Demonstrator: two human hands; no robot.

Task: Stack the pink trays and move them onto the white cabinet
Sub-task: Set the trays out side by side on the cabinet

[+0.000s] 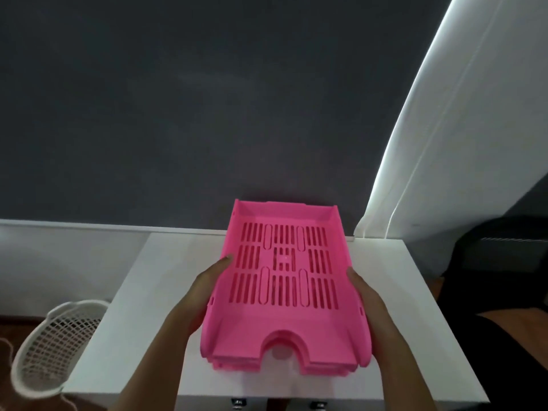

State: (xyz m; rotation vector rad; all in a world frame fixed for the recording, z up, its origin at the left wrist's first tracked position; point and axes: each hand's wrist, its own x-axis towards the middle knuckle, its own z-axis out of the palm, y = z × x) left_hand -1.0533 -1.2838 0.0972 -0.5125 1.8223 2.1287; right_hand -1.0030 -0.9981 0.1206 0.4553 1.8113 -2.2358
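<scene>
A stack of pink slotted trays (284,280) sits over the top of the white cabinet (142,321), nested one inside another, with its arched notch facing me. My left hand (204,292) grips the stack's left wall, fingers along the side. On the opposite wall my right hand (367,310) holds the stack the same way. Whether the stack rests on the cabinet or hovers just above it I cannot tell.
A white mesh basket (56,345) stands on the floor left of the cabinet. A dark grey blind fills the wall behind. White curtain fabric (462,143) hangs at the right, with a dark chair (501,262) below it.
</scene>
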